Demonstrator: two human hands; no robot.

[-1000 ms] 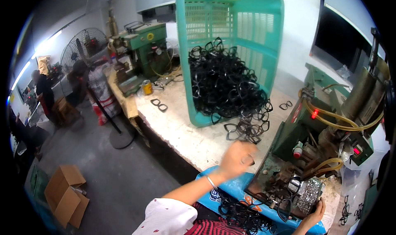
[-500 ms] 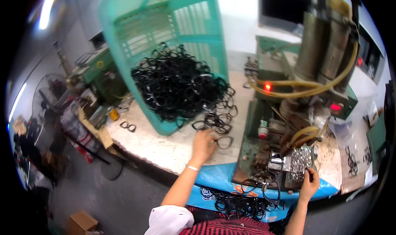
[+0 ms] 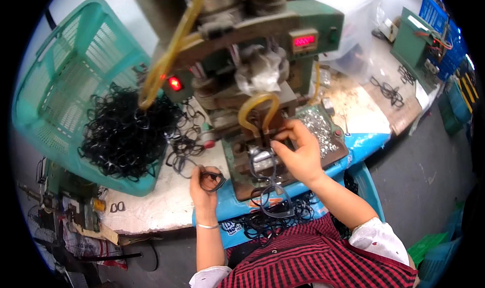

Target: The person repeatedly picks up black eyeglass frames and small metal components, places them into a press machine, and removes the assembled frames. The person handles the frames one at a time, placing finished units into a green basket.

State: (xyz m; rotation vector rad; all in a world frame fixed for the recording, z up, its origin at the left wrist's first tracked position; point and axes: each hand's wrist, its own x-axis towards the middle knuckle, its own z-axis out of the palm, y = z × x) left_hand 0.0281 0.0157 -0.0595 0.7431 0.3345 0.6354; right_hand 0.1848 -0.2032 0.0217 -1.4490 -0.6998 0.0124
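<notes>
My left hand [image 3: 203,188] grips a black eyeglass frame [image 3: 212,180] at the bench's front edge, just left of the green press machine [image 3: 262,50]. My right hand [image 3: 298,149] reaches into the machine's work area, fingers pinched on a small part at the fixture [image 3: 265,131] under a curved yellow hose [image 3: 258,106]. Another black eyeglass frame [image 3: 275,202] hangs just below the fixture, between my arms. A teal plastic basket [image 3: 60,86] lying on its side spills a heap of black frames [image 3: 129,129] onto the bench at my left.
A tray of small shiny metal bits [image 3: 319,131] sits right of the fixture. More black frames fill a blue bin [image 3: 353,151] below my hands. A red lamp [image 3: 175,83] and a red display [image 3: 304,40] glow on the machine. Another green machine [image 3: 417,35] stands far right.
The view has swung right, centring on the machine. My left hand has come back from the spilled heap holding a black frame. My right hand rose from the metal bits to the fixture.
</notes>
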